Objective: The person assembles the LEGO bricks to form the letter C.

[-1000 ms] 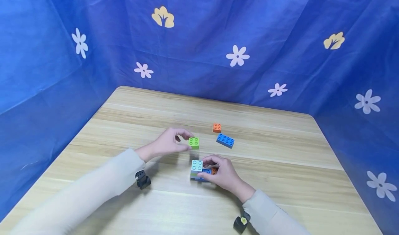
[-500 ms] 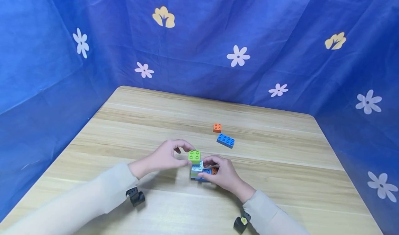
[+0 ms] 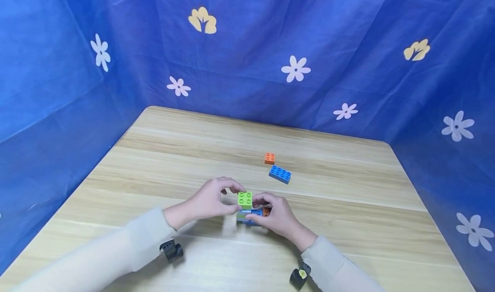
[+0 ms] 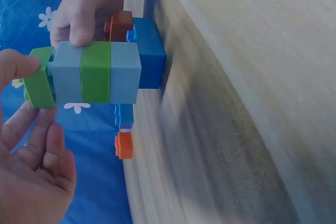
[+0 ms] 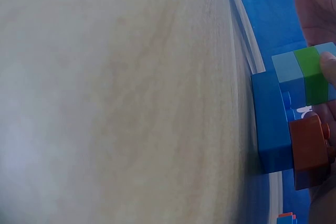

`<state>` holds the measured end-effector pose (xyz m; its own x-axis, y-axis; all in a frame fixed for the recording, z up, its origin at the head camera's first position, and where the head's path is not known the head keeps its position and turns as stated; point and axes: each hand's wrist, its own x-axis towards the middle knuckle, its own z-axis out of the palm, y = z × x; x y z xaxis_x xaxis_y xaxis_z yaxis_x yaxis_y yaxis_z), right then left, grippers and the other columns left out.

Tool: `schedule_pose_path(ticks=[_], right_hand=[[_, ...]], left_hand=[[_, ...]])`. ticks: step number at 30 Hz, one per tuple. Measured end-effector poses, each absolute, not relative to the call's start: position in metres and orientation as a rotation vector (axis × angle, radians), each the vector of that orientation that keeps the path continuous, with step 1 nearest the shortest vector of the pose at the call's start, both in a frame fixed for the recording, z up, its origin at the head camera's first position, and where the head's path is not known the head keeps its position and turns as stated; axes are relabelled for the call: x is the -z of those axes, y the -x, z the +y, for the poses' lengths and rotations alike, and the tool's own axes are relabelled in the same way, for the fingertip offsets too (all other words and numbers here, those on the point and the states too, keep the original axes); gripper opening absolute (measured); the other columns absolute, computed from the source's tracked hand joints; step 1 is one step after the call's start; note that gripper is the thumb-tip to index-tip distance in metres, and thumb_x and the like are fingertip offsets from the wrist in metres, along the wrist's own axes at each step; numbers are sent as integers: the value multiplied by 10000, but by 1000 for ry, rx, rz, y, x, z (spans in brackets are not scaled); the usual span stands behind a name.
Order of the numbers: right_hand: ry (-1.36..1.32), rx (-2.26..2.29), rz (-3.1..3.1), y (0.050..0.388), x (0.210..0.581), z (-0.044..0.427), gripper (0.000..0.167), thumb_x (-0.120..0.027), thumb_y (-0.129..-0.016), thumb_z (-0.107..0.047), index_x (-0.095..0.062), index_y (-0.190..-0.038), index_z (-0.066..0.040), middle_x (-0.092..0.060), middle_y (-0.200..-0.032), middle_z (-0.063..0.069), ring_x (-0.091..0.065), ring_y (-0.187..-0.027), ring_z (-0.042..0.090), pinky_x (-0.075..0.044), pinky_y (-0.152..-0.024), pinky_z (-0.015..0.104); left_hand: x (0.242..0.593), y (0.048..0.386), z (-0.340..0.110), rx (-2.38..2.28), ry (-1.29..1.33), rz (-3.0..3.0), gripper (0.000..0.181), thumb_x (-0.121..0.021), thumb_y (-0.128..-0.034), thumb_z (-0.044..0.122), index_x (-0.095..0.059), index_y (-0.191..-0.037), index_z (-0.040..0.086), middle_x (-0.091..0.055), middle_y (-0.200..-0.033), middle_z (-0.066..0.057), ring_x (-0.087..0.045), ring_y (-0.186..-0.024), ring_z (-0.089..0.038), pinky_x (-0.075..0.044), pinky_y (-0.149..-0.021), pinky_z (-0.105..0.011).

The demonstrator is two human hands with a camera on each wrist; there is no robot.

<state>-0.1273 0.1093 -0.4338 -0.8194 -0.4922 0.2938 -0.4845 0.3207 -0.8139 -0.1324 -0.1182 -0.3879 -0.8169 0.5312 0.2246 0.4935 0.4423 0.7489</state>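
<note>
Topping the stack (image 4: 96, 72), below frame centre: one green brick (image 3: 245, 200), tilted, a gap beneath; a second ago, apart, higher in the frame. Joining apparently begun, brick seemingly unseated. Left hand (image 3: 210, 199): thumb and fingers pinching the green brick. Right hand (image 3: 280, 216): gripping the stack. Apart, upper right of both: blue brick (image 3: 280, 174), orange brick (image 3: 269, 158). Brands, writing: none legible.

Held the left arm (image 3: 104, 255) slanting in from the lower left of the head view and the right arm (image 3: 338, 266) from the lower right. Pinched with thumb (image 4: 18, 65) and bent fingers (image 4: 39, 142) of the left hand (image 3: 207, 199); gripped with the right hand (image 3: 281, 216), thumb opposite arched fingers. Held both hands close together.
</note>
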Motion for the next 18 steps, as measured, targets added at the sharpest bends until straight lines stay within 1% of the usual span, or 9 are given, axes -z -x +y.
schedule_pose_path(ticks=[3, 5, 10, 18], right_hand=[[952, 1587, 2535, 130, 441, 111, 339, -832, -723, -102, -654, -1003, -33, -682, -961, 62, -663, -857, 210, -541, -808, 358], [964, 1594, 2531, 131, 442, 112, 333, -831, -729, -128, -656, -1002, -51, -682, -961, 44, -662, -856, 192, -542, -804, 342], [994, 1597, 2532, 131, 443, 113, 323, -824, -745, -177, -657, -999, -68, -682, -951, 20, -662, -851, 161, -542, -795, 312], [987, 1586, 2529, 132, 443, 113, 319, -820, -751, -189, -660, -1001, -74, -682, -946, 5, -658, -852, 147, -541, -793, 311]], left_hand=[[387, 132, -116, -1339, -924, 2618, 355, -799, -711, 150, -685, -1046, 136, -652, -1024, 72, -574, -932, -191, -503, -784, -439], [386, 132, -115, -1346, -925, 2605, 349, -797, -705, 134, -686, -1036, 125, -654, -1018, 65, -578, -927, -215, -507, -778, -452], [387, 132, -116, -1376, -915, 2576, 337, -796, -700, 104, -689, -1019, 105, -655, -996, 55, -581, -924, -279, -513, -779, -423], [386, 135, -114, -1326, -944, 2590, 330, -808, -678, 104, -698, -989, 93, -645, -941, 61, -590, -885, -264, -516, -795, -407]])
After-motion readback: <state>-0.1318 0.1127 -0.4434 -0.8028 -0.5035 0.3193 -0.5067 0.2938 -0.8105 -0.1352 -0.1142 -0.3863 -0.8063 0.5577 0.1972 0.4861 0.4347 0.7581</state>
